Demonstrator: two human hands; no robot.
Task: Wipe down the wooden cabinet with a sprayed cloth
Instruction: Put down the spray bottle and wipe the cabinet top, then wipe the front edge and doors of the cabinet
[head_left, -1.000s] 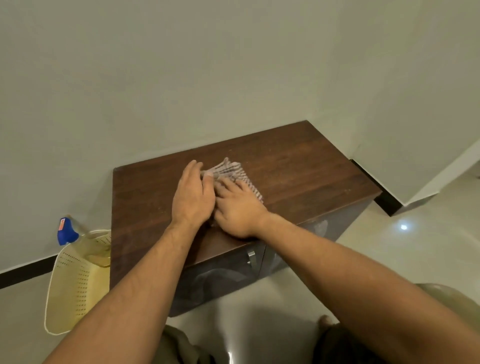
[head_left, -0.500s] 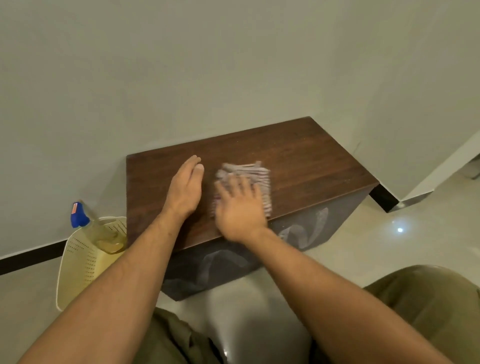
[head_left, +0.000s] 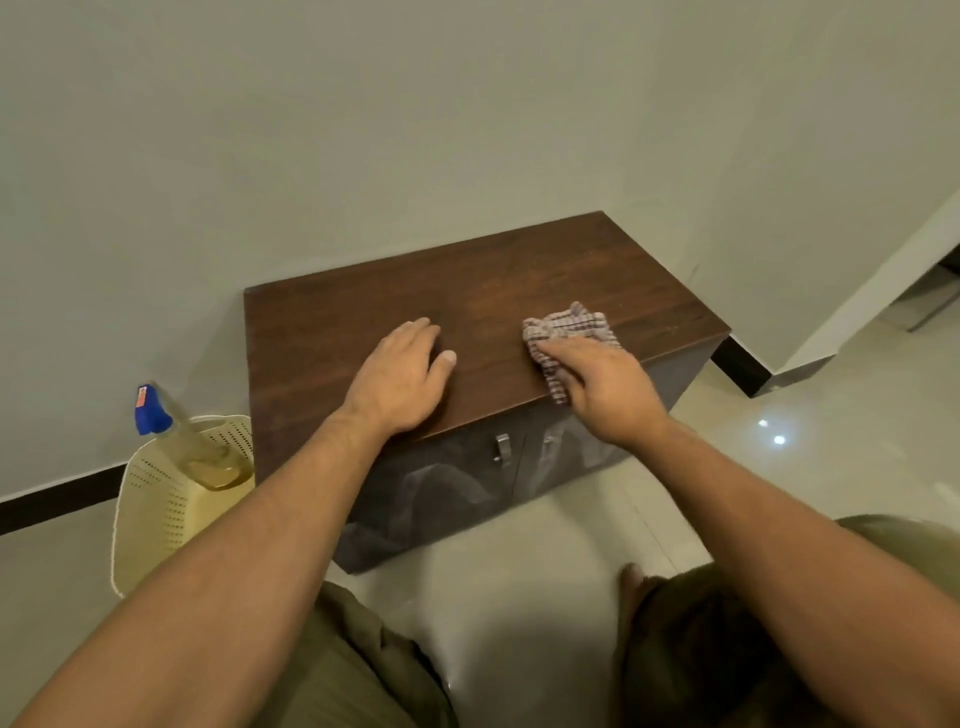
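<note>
The low wooden cabinet has a dark brown top and glossy grey doors and stands against the wall. A checked cloth lies crumpled on the right part of the top. My right hand grips the cloth's near side, close to the front edge. Resting flat on the top, left of the middle, is my left hand, its fingers slightly spread and nothing in it. The part of the cloth under my right hand is hidden.
A cream perforated basket stands on the floor left of the cabinet, with a spray bottle with a blue nozzle leaning in it. The doors carry a small metal handle. Pale tiled floor extends to the right; my knees are below.
My right hand has slid the cloth to the right across the top, away from my left hand. My left hand has stayed flat on the left part.
</note>
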